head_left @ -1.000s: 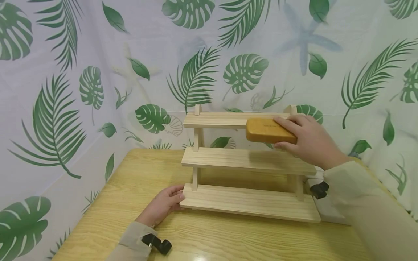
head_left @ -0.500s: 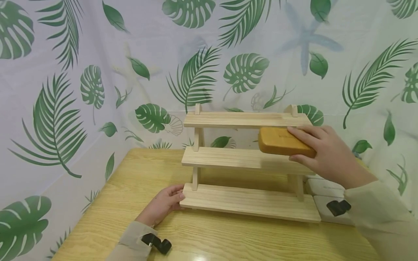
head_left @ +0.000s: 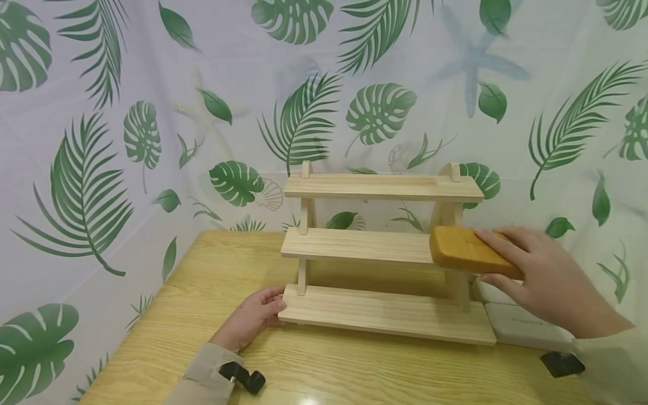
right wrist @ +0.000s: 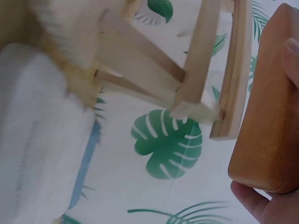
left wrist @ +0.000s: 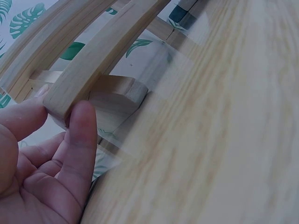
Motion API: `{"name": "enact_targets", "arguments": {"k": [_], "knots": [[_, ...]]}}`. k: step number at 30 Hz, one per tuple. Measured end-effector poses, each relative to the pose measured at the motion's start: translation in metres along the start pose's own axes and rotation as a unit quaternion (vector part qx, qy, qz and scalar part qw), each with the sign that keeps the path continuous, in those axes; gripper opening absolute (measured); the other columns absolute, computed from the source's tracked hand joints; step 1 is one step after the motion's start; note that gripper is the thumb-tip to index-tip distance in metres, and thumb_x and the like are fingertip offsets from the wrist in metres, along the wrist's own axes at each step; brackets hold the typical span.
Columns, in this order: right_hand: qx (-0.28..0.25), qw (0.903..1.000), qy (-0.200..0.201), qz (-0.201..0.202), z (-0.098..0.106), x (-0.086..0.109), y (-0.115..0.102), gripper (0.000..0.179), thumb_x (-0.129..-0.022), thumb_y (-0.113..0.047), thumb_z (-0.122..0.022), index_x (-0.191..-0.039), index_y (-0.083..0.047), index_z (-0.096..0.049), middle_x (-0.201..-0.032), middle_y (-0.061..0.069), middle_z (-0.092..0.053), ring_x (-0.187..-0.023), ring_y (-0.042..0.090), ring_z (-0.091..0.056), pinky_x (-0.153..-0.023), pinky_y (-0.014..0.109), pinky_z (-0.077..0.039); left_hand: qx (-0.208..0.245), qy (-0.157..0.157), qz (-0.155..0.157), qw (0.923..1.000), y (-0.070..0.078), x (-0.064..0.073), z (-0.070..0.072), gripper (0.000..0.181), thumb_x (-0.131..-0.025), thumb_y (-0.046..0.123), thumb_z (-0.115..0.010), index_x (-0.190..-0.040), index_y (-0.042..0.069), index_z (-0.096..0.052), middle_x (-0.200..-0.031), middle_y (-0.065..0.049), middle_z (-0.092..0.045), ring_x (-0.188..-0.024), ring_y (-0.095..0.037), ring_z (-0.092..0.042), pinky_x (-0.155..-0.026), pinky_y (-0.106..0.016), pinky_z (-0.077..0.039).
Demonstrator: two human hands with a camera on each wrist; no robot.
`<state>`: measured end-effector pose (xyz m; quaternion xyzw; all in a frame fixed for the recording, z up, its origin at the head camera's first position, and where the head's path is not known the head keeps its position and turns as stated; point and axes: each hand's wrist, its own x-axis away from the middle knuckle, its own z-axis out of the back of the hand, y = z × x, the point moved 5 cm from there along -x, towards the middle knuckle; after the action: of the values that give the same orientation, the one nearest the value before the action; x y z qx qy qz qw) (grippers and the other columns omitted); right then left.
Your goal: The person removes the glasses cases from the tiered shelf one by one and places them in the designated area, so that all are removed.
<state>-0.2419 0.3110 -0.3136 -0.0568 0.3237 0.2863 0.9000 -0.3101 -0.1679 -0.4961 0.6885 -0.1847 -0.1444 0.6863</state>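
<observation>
A three-tier wooden display shelf (head_left: pixel 374 312) stands on the table. In the head view my left hand (head_left: pixel 252 316) pinches the left end of its lowest board; the left wrist view shows the thumb and a finger at the board's corner (left wrist: pixel 70 93). My right hand (head_left: pixel 549 284) grips one end of a mustard-yellow, rounded rectangular case (head_left: pixel 473 251), held in the air in front of the shelf's right side. In the right wrist view the same case (right wrist: pixel 266 107) looks smooth, with the thumb on one face and a finger at its lower end.
White rounded cases (head_left: pixel 529 326) lie on the table to the right of the shelf, partly behind my right hand. The wood-grain table (head_left: pixel 202 281) reaches back to a leaf-print curtain (head_left: pixel 202 152) on the back and sides.
My right hand has moved the yellow case down and to the right, from in front of the top board to beside the middle one. My left hand and the shelf stay put.
</observation>
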Motion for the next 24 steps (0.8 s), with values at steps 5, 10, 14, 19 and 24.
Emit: {"name": "enact_targets", "arguments": {"k": [5,10,14,19,24], "knots": [[0.005,0.9999,-0.005,-0.013,0.002,0.023,0.001,0.084,-0.074,-0.042,-0.088,-0.148,-0.020,-0.055,-0.119,0.015,-0.060,-0.102,0.038,-0.056,-0.083,0.054,-0.045,-0.008,0.000,-0.002,1.0000,0.000,0.000,0.001,0.060,-0.106,0.019,-0.057,-0.154,-0.007,-0.032,-0.136,-0.023,-0.055,-0.117,-0.030,-0.061,-0.092,-0.039,-0.054],[-0.002,0.9998,-0.009,-0.019,0.005,0.044,0.005,0.086,-0.072,-0.042,-0.089,-0.148,-0.019,-0.055,-0.122,0.014,-0.058,-0.105,0.038,-0.054,-0.084,0.050,-0.041,-0.008,0.003,-0.001,1.0000,0.000,0.000,0.001,0.059,-0.106,0.019,-0.057,-0.154,-0.006,-0.032,-0.135,-0.022,-0.055,-0.116,-0.029,-0.061,-0.092,-0.039,-0.054],[0.005,0.9985,-0.024,-0.048,0.004,0.065,0.012,0.089,-0.071,-0.043,-0.089,-0.150,-0.023,-0.053,-0.124,0.016,-0.057,-0.106,0.043,-0.052,-0.089,0.060,-0.041,-0.006,0.004,0.002,1.0000,0.000,0.001,0.000,0.059,-0.106,0.018,-0.056,-0.154,-0.007,-0.032,-0.135,-0.022,-0.055,-0.116,-0.029,-0.061,-0.092,-0.039,-0.054],[0.002,0.9965,-0.043,-0.072,-0.002,0.090,0.020,0.092,-0.070,-0.041,-0.090,-0.152,-0.025,-0.051,-0.127,0.018,-0.055,-0.110,0.047,-0.048,-0.097,0.067,-0.034,-0.005,0.005,0.003,1.0000,0.000,0.001,0.000,0.060,-0.107,0.018,-0.056,-0.154,-0.007,-0.030,-0.136,-0.023,-0.054,-0.117,-0.029,-0.061,-0.092,-0.039,-0.054],[-0.007,0.9964,-0.047,-0.070,-0.010,0.114,0.026,0.096,-0.067,-0.039,-0.091,-0.152,-0.024,-0.050,-0.126,0.018,-0.055,-0.107,0.044,-0.049,-0.098,0.065,-0.033,-0.012,0.004,-0.001,0.9999,0.001,0.001,0.000,0.059,-0.106,0.018,-0.056,-0.154,-0.007,-0.031,-0.135,-0.023,-0.055,-0.116,-0.029,-0.061,-0.092,-0.038,-0.054]]}}
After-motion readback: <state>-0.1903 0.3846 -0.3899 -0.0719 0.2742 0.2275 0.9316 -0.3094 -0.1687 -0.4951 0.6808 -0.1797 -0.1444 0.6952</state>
